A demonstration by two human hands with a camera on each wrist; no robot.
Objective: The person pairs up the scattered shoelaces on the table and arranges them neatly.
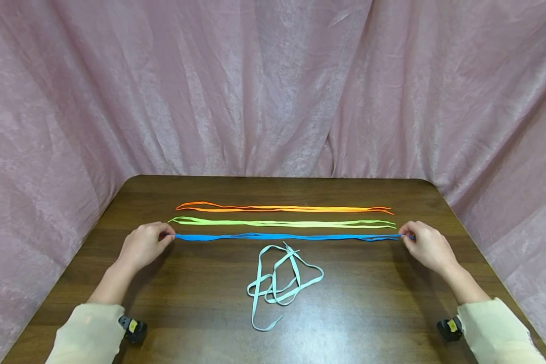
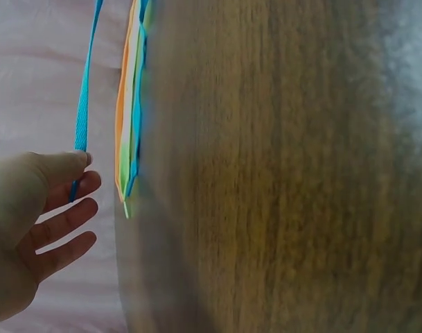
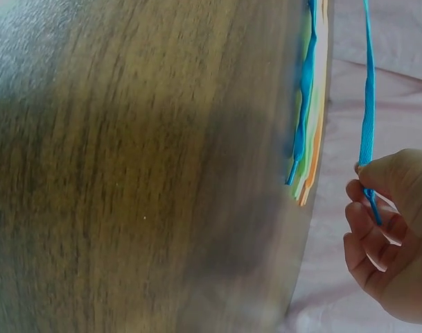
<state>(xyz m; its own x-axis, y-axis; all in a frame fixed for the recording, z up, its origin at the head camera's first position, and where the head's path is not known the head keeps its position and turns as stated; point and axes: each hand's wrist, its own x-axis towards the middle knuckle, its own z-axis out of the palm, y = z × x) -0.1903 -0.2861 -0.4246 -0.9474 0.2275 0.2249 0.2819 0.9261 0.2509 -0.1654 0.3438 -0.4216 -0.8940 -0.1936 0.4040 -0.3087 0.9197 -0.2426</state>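
1. Two strands of blue lace (image 1: 273, 236) lie nearest to the hands in the row on the table (image 1: 200, 303), before the green lace (image 1: 232, 222) and orange lace (image 1: 336, 209).
2. The left hand (image 1: 143, 245) pinches one end of a blue strand between thumb and forefinger; the right hand (image 1: 429, 247) pinches the other end. The wrist views show this strand apart from its neighbour.
3. Its long axis runs left to right, nearly parallel to the table's far edge.
4. The step seems to be straightening; the next move probably calls for even tension and gentle lowering.
5. The pale mint lace (image 1: 310, 283) lies loosely looped, untouched.
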